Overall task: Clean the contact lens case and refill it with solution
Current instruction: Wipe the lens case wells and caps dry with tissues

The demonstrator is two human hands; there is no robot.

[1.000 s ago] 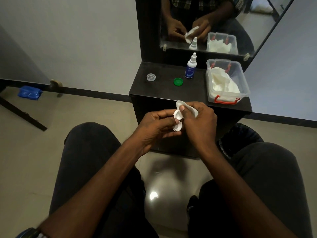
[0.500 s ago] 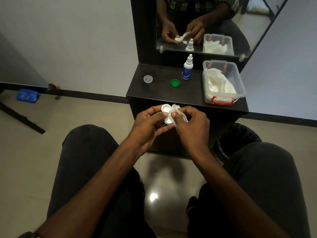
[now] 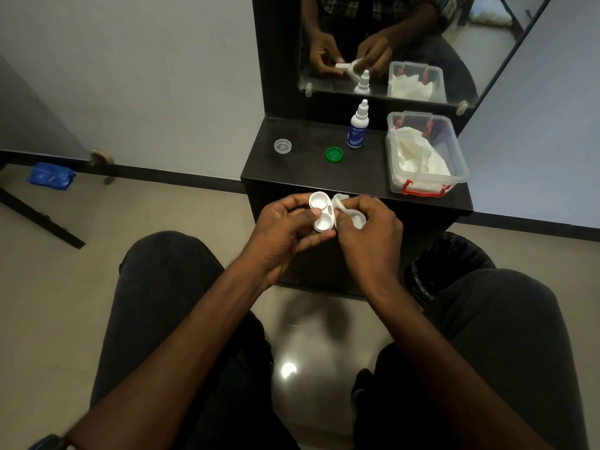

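My left hand (image 3: 285, 232) grips a white contact lens case (image 3: 321, 212) with both wells open and facing up, held in front of the black dresser shelf (image 3: 308, 170). My right hand (image 3: 370, 235) pinches a white tissue (image 3: 349, 211) just right of the case, touching its edge. On the shelf stand a solution bottle (image 3: 357, 128) with a blue label, a green cap (image 3: 334, 154) and a clear cap (image 3: 282, 146).
A clear plastic box (image 3: 454, 151) with red latches holds white tissues at the shelf's right end. A mirror (image 3: 389, 43) rises behind the shelf. A dark bin (image 3: 451, 264) stands right of my knee, and a blue item (image 3: 50, 175) lies by the left wall.
The case has turned so both wells now show, and the tissue has come out of the well to the case's right side. My hands sit slightly lower in view.
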